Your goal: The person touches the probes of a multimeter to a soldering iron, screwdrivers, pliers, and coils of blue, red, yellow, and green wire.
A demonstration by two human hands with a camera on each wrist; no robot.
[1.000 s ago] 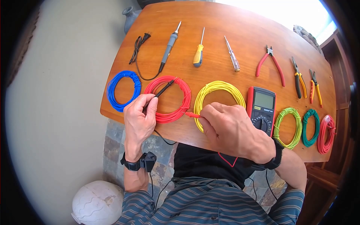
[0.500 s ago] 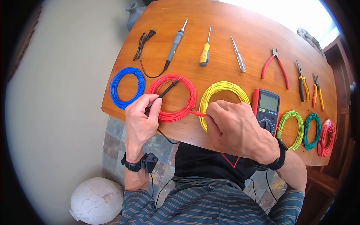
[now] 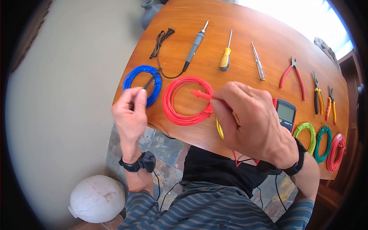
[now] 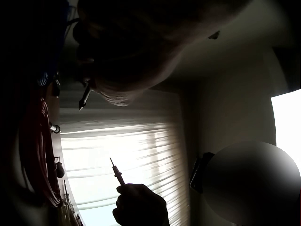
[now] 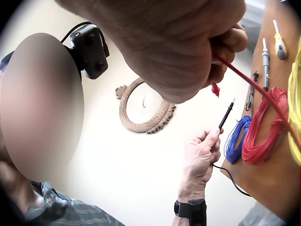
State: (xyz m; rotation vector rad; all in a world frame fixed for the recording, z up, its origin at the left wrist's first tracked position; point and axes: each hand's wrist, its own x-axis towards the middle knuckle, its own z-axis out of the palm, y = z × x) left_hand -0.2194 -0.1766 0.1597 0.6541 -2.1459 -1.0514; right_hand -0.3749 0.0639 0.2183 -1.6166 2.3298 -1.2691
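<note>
My left hand (image 3: 130,115) pinches a black multimeter probe (image 3: 148,83) between thumb and fingers, its tip overlapping the blue wire coil (image 3: 132,78). In my right hand (image 3: 255,124) is a red multimeter probe (image 3: 201,94), pointing left over the red wire coil (image 3: 168,102). The right wrist view shows both hands raised beside the table, with the black probe (image 5: 226,115) tilted upward near the red probe's tip (image 5: 215,89). Behind the right hand, the yellow wire coil (image 3: 219,130) is mostly hidden. The multimeter (image 3: 286,114) lies partly covered by that hand.
Across the wooden table (image 3: 264,23) lie a soldering iron (image 3: 194,48), a screwdriver (image 3: 225,59), a clear-handled tester screwdriver (image 3: 259,65), red-handled cutters (image 3: 293,74) and two pliers. Green and red coils (image 3: 337,151) sit at the right. A pale round pot (image 3: 97,199) stands on the floor.
My left hand with the black probe has moved left, from over the red coil to the blue coil. The red probe has come over the red coil. The head view has shifted.
</note>
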